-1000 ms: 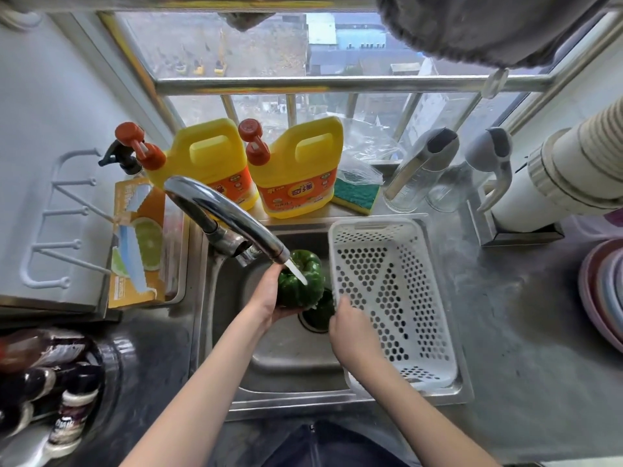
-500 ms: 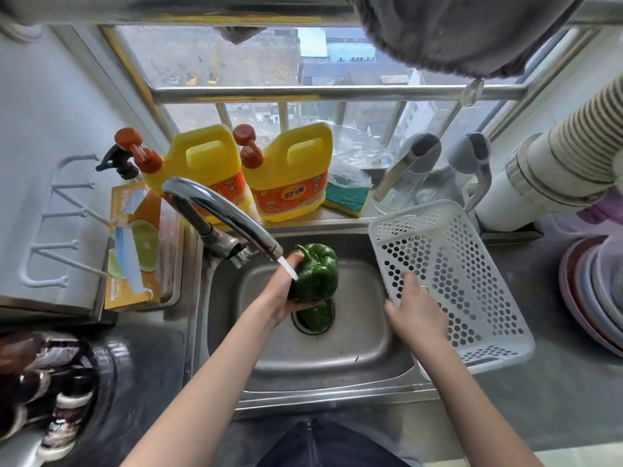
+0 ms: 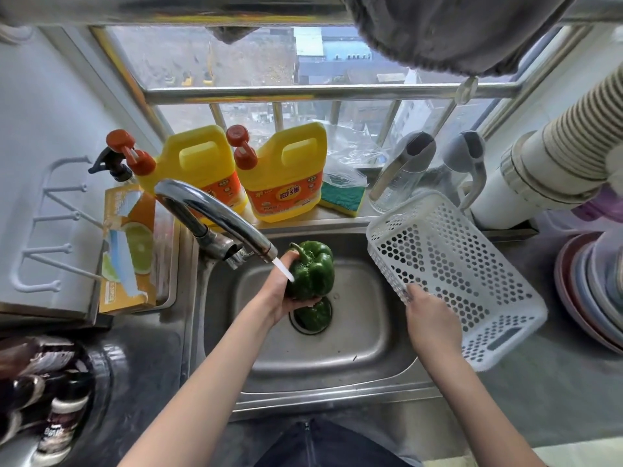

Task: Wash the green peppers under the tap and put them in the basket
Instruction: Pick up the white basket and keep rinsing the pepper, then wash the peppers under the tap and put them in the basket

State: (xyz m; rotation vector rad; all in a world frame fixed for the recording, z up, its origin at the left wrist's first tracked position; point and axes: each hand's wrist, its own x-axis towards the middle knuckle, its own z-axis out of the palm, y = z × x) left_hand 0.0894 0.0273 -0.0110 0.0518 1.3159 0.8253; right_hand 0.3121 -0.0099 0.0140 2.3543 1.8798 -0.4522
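My left hand [image 3: 279, 291] holds a green pepper [image 3: 315, 271] from below, over the steel sink [image 3: 387, 369]. Water runs from the chrome tap [image 3: 219, 214] onto the pepper's left side. A second green pepper [image 3: 315, 316] lies under it in the drain opening, partly hidden. My right hand [image 3: 431, 318] grips the near left rim of the white perforated basket [image 3: 472, 284]. The basket is empty and sits tilted on the counter to the right of the sink.
Two yellow detergent jugs [image 3: 286, 170] and a green sponge [image 3: 342, 197] stand on the sill behind the sink. A glass jug [image 3: 401, 173] and a white duct [image 3: 556, 166] are at the back right. Stacked bowls [image 3: 593, 291] sit far right, dark bottles [image 3: 43, 392] near left.
My right hand has carried the basket out of the sink and to the right, onto the counter. The pepper in my left hand has stayed under the tap, lifted slightly.
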